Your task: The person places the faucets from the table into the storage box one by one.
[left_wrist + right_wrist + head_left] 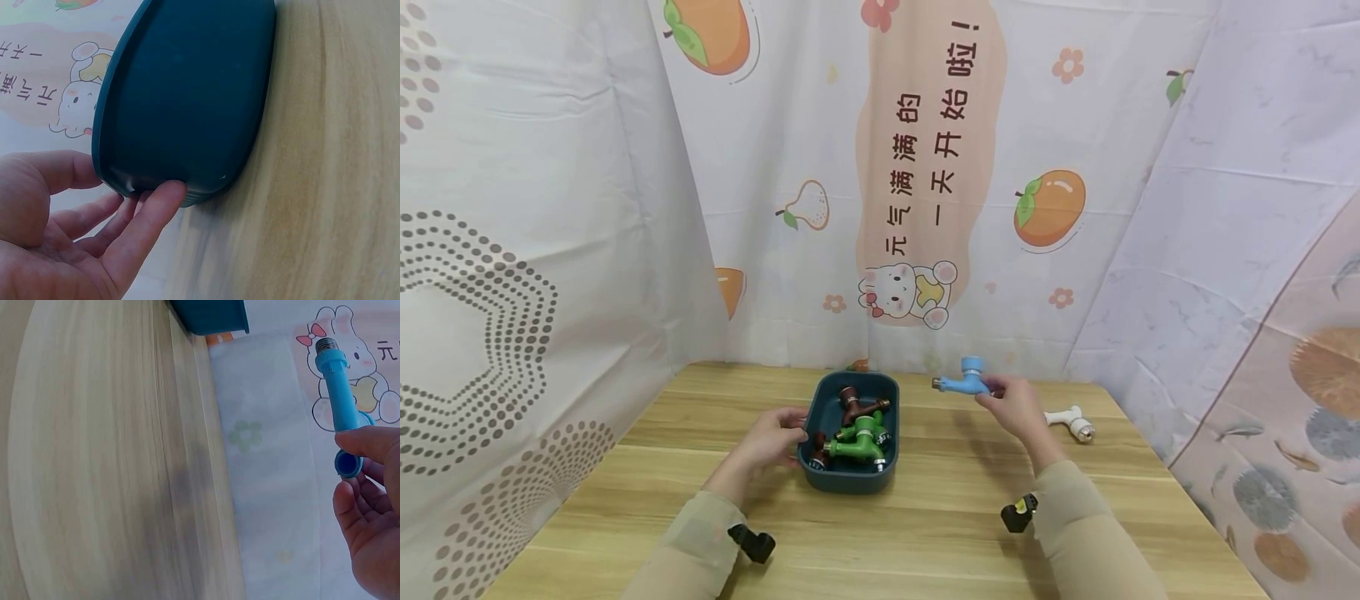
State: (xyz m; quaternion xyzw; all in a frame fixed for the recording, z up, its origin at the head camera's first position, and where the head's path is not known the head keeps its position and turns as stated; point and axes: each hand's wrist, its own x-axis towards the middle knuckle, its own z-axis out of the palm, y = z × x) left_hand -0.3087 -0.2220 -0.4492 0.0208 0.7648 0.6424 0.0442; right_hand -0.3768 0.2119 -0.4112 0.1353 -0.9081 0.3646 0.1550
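Observation:
A dark teal plastic bin [848, 483] stands on the table, holding several toy-coloured faucets. Green faucets [859, 448] lie over dark brown faucets [853, 406] inside it. My left hand [772, 437] grips the bin's left side, thumb by the rim; its other fingers are partly hidden. In the left wrist view, fingertips [172, 187] touch the outer wall. Above the table, right of the bin, my right hand [1011, 404] pinches a light blue faucet [962, 384] by one end. Its threaded end points left, and its round cap faces up.
A white faucet [1071, 422] lies on the wooden table [955, 517] behind my right wrist. Printed curtains [775, 275] hang along the table's back and sides. Small black devices [752, 543] are strapped to both wrists.

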